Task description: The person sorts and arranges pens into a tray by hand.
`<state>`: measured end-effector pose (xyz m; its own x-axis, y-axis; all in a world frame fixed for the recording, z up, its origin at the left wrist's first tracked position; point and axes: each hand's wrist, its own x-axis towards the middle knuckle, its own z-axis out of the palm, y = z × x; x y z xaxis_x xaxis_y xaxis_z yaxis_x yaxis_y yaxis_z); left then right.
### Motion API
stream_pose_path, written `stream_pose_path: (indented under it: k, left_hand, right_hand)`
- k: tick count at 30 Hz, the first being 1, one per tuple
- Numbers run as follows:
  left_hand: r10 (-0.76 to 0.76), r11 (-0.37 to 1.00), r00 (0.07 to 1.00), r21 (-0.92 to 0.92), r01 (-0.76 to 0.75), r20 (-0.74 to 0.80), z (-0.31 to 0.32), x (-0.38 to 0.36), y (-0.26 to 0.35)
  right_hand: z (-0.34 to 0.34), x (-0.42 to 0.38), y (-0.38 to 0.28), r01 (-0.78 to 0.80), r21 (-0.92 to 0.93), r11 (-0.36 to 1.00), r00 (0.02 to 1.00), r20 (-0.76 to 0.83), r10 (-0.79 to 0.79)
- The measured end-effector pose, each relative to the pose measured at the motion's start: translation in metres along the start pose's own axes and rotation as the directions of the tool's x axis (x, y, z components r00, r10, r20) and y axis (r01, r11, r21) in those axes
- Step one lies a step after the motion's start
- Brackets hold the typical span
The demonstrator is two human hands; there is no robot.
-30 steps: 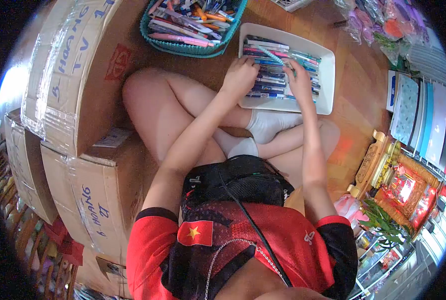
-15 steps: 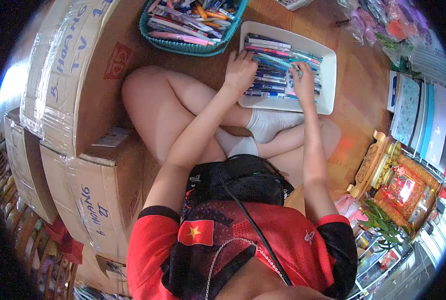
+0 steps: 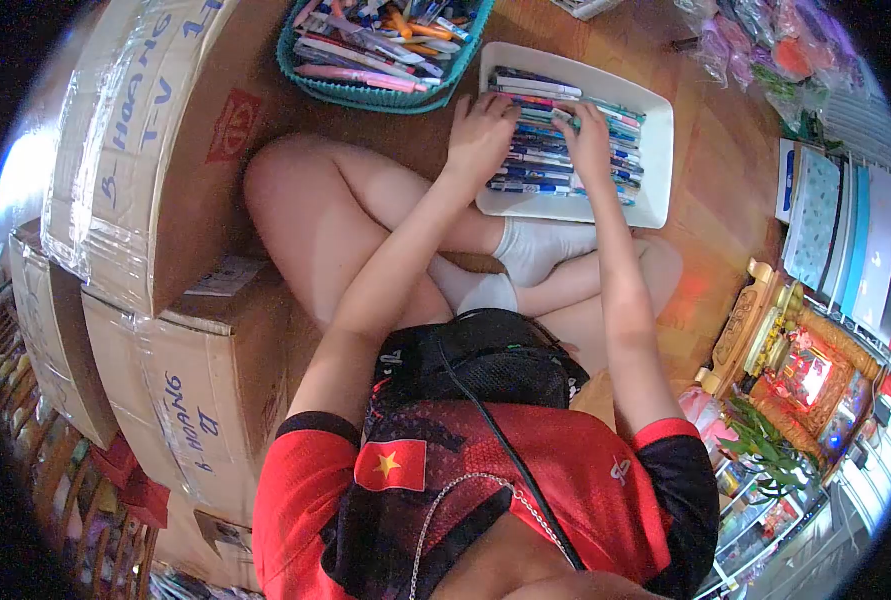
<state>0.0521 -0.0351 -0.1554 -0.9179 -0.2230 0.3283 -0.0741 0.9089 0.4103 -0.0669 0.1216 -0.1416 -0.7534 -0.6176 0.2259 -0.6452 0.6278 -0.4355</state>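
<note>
A white rectangular tray (image 3: 656, 160) holds rows of pens (image 3: 541, 157) laid side by side, in blue, white, pink and teal. My left hand (image 3: 483, 137) rests at the tray's left rim, its fingers stretched over the ends of the left row. Over the middle of the tray, my right hand (image 3: 590, 142) has its thumb and fingers bent together on the pale end of a pen. That pen's other parts blend in with the row, and the fingertips partly cover it.
A teal basket (image 3: 366, 98) heaped with loose pens stands beyond my left knee. Cardboard boxes (image 3: 181, 400) are stacked at my left. On the right are a carved wooden altar (image 3: 806, 370), wrapped flowers (image 3: 766, 45) and hanging sheets (image 3: 846, 230). The tray sits on a wooden floor (image 3: 716, 200).
The teal pen that spanned both hands has gone down among the row. My right hand has shifted left and away from my body; the left has barely moved.
</note>
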Motion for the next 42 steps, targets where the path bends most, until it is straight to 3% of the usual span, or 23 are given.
stream_pose_path:
  k: [6,10,14,17,21,23,26,29,30,34,37,39,40,42]
  left_hand:
    - [0.005,0.998,0.983,0.058,-0.016,0.183,0.012,-0.004,0.004]
    - [0.019,0.997,0.992,0.074,-0.029,0.129,0.014,-0.006,0.006]
    - [0.013,0.997,0.991,0.074,-0.023,0.136,0.014,-0.005,0.006]
    - [-0.004,0.997,0.984,0.071,-0.009,0.179,0.004,-0.002,0.009]
    - [-0.030,0.999,0.972,0.050,0.019,0.235,0.004,-0.004,0.012]
    - [-0.056,0.998,0.965,0.032,0.049,0.255,0.003,-0.001,0.012]
    - [-0.062,0.998,0.956,-0.010,0.067,0.287,0.000,0.001,0.011]
    - [-0.062,0.994,0.993,-0.100,0.052,-0.099,0.012,-0.005,0.012]
    - [-0.070,0.994,0.988,-0.097,0.056,-0.139,0.010,-0.004,0.012]
    - [-0.108,0.981,0.983,-0.176,0.082,-0.145,0.005,-0.002,0.012]
    - [-0.131,0.967,0.991,-0.224,0.121,-0.032,-0.005,0.000,0.010]
    - [-0.159,0.931,0.984,-0.319,0.177,0.082,-0.018,0.003,0.008]
    - [-0.194,0.918,0.978,-0.365,0.155,-0.073,-0.013,0.003,0.008]
    - [-0.265,0.819,0.957,-0.551,0.159,-0.118,-0.009,0.005,0.002]
  right_hand:
    - [0.004,-0.007,0.020,-0.015,0.007,1.000,0.999,0.029,0.014]
    - [-0.002,-0.008,0.010,0.041,-0.057,0.998,0.999,0.017,-0.040]
    - [-0.001,-0.011,0.009,0.043,-0.126,0.991,0.997,-0.051,-0.050]
    - [-0.011,0.007,-0.010,-0.021,0.009,1.000,0.975,-0.221,0.023]
    - [-0.054,0.065,-0.097,0.080,0.243,0.967,0.979,-0.202,-0.030]
    - [-0.058,0.092,-0.143,0.204,0.309,0.929,0.971,-0.182,-0.152]
    - [-0.046,0.112,-0.198,0.216,0.063,0.974,0.976,0.023,-0.217]
    - [-0.018,0.123,-0.216,0.313,-0.159,0.936,0.945,0.145,-0.292]
    - [-0.011,0.126,-0.217,0.351,-0.204,0.914,0.931,0.175,-0.319]
    - [-0.015,0.125,-0.219,0.323,-0.301,0.897,0.946,0.130,-0.298]
    - [-0.045,0.120,-0.204,0.282,-0.261,0.923,0.960,0.075,-0.272]
    - [-0.071,0.111,-0.183,0.245,-0.110,0.963,0.967,-0.045,-0.251]
    - [-0.089,0.102,-0.174,0.180,-0.007,0.984,0.982,-0.059,-0.180]
    - [-0.114,0.087,-0.140,0.120,0.102,0.987,0.990,-0.087,-0.111]
